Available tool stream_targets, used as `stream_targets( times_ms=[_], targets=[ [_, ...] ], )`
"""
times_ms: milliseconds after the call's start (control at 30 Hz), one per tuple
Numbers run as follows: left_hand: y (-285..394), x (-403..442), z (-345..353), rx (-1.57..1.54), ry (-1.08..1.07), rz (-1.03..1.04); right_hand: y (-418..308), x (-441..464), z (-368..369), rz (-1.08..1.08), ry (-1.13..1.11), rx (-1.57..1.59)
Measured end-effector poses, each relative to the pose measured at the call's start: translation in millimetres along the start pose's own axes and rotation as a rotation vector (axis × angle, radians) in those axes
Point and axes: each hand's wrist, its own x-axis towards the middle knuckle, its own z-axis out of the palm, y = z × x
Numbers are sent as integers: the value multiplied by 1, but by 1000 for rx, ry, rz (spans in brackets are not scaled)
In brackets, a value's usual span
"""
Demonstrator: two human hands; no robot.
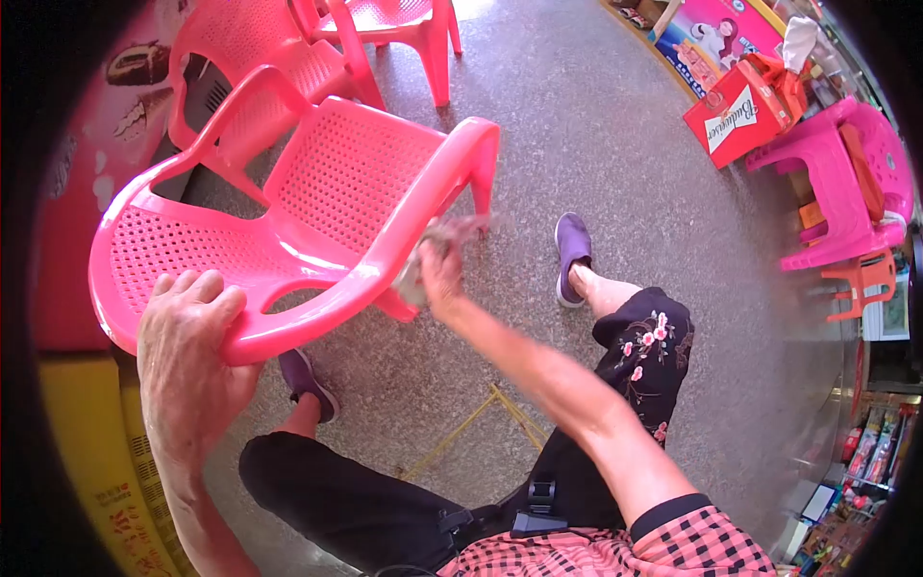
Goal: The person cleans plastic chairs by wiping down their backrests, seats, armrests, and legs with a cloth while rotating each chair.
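Fingers of your left hand [192,356] bend over the curved rim of a glossy pink plastic armchair [346,163] in the head view, between 8 and 9 o'clock; they are part-closed on it, and you can't see where the thumb sits. The armchair stands at 10 o'clock, its seat and back pierced with small holes. Near the centre, your right hand [442,274] is bunched around a crumpled greyish cloth [411,281], beside the chair's outer side. Blur hides each finger there, and you can't tell how firmly the cloth presses.

To work it well, brace the rim with your left palm so the light frame doesn't rock, spread the cloth flat under your right fingers, and follow the curve with even pressure. Mind the slick plastic: a loose hold could slip.

At 2 o'clock, a red cardboard carton [735,125] carries "Budweiser" in dark letters on a white bow-tie shape. Toward 1 o'clock, a magenta-and-blue poster [721,38] has lettering too small for you to read. At 8 o'clock, yellow cardboard boxes [87,462] bear red characters you can't make out reliably.
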Motion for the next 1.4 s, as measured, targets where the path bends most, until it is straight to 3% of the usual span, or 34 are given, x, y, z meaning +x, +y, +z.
stream_targets(
  times_ms=[67, 133, 200, 400, 533, 600, 667, 733, 767, 833, 867, 933, 1000, 1200, 1267, 1333, 1400],
  targets=[
    [-1, -1, -1, -1, -32, -12, -2, -49, 13, 124, -28, -50],
    [-2, -4, 1, 9, -16, 1, -12, -75, 11, 479, -287, -38],
    [-5, -6, 0, 25, 8, 9, -5, -100, 9, 536, -313, -148],
    [9, -2, -28, -79, -157, 33, -65, -107, -30, 490, -459, -104],
    [12, 1, -45, -158, -66, 108, -110, -91, -45, 387, -731, -56],
    [3, 5, -58, -199, -14, 105, -146, -82, -43, 308, -782, -55],
    [-10, 18, -73, -273, -156, -16, -173, -68, -38, 50, -797, -4],
    [-33, 25, -66, -207, 49, 202, -190, -53, -20, 42, -710, -5],
    [-33, 31, -72, -280, -23, 85, -195, -42, -11, 47, -704, -8],
    [-42, 48, -83, -374, -197, -123, -201, -23, 7, -192, -659, -311],
    [-44, 51, -86, -332, -140, -82, -188, -15, 14, -188, -665, -311],
    [-53, 60, -87, -333, -164, -95, -161, -3, 23, -856, -488, -761],
    [-63, 65, -83, -303, -163, -103, -142, -2, 23, -922, -571, -763],
    [-94, 60, -70, -397, -117, -188, -105, -12, 25, -1085, -492, -843],
    [-94, 54, -70, -311, 61, -96, -83, -21, 23, -1081, -456, -782],
    [-83, 55, -78, -277, 77, -44, -45, -32, 6, -903, -457, -733],
    [-80, 67, -86, -291, -310, -107, -26, -45, -19, -307, -578, -961]
  ],
)
